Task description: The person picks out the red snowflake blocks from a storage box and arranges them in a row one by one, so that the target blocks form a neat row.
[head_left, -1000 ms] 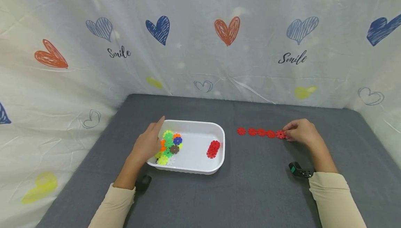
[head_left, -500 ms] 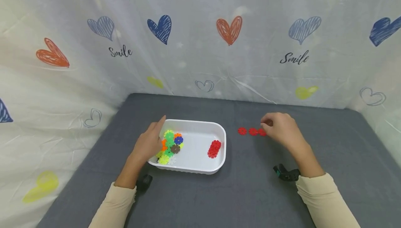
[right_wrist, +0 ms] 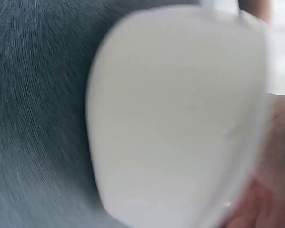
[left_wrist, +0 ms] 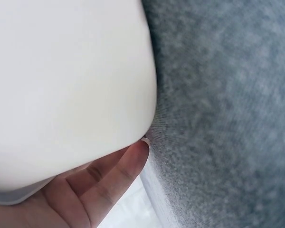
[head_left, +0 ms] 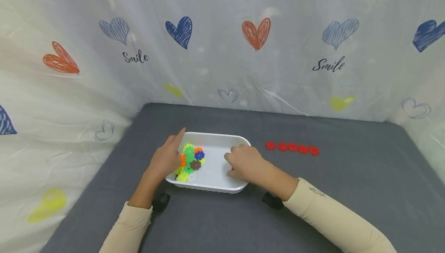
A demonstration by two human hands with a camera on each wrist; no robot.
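Observation:
My left hand (head_left: 164, 162) holds the left end of the white plastic tray (head_left: 208, 188). In the left wrist view its fingers (left_wrist: 116, 183) lie along the tray's outer wall. Over the right end of the tray, my right hand (head_left: 246, 163) reaches in with bent fingers among the red notched discs, a sliver of red (head_left: 233, 168) showing at the fingertips. The hand covers the other red discs there, and I cannot tell whether it pinches one. On the cloth to the right lies a row of several red notched discs (head_left: 292, 147), the leftmost apart.
Green, yellow, orange, blue, brown and clear notched discs (head_left: 189, 162) are heaped in the tray's left part. A dark grey cloth (head_left: 222, 222) covers the table. Behind it hangs a white curtain (head_left: 208, 71) printed with hearts. A black wrist strap (head_left: 272, 200) is on my right arm.
My right hand has left the right end of the red row, swung left and reached into the tray. The row stays on the cloth. My left hand keeps its place on the tray.

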